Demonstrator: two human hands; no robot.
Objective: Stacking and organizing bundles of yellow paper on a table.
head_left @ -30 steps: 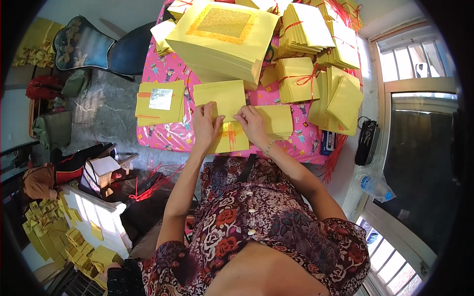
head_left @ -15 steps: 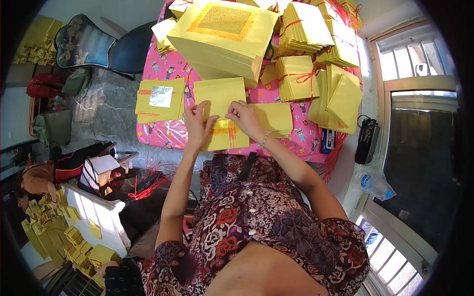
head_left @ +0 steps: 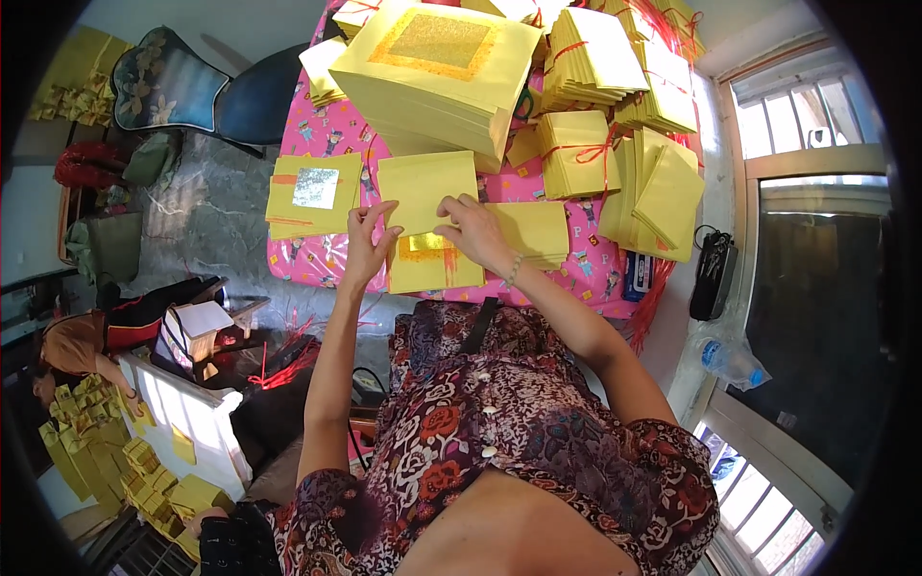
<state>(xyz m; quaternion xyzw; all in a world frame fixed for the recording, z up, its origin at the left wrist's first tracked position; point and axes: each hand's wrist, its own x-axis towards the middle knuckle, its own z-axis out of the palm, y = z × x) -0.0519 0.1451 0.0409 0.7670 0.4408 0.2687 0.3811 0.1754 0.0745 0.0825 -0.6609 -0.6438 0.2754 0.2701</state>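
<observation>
Left hand [head_left: 368,242] half open, seemingly empty; right hand [head_left: 476,235] curled, grip unclear. Between: unbound joss paper [head_left: 419,219]. Beyond right: tied bundles [head_left: 576,163], apparently done.

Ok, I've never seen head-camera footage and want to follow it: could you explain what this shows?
No machine here, just a person's bare hands. The view is from a fisheye camera worn on their head, looking down, so straight edges bend and their floral top shows below. On a pink cloth lie yellow papers, with red-tied bundles at right. The left hand is open at the left edge of the middle papers, thumb and forefinger apart. The right hand curls over them; I can't tell whether it grips.
</observation>
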